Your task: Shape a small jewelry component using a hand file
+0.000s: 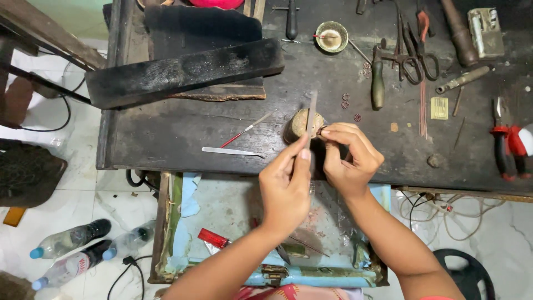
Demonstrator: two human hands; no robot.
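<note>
— Hands first: left hand (286, 186) closed around a thin flat metal file (311, 114), thumb and forefinger pressed along the shaft?

— Yes. Long axis of file nearly upright in view, tip pointing away from the body, out over the dark work surface (166, 133).

— And right hand (351, 161)?

— Fingertips pinched together on something tiny, too small to make out, held against the file's edge, just right of it. Both hands touching or nearly so.

— Just beyond?

— Small round wooden block (302, 123), directly behind the pinch, under the file's far end.

— Farther out?

— Flat metal blade (233, 151) and red-handled pick (244, 130) to the left; scissors (413, 58), green-handled tool (378, 80) and small dish (331, 36) beyond; red pliers (502, 141) far right.
</note>
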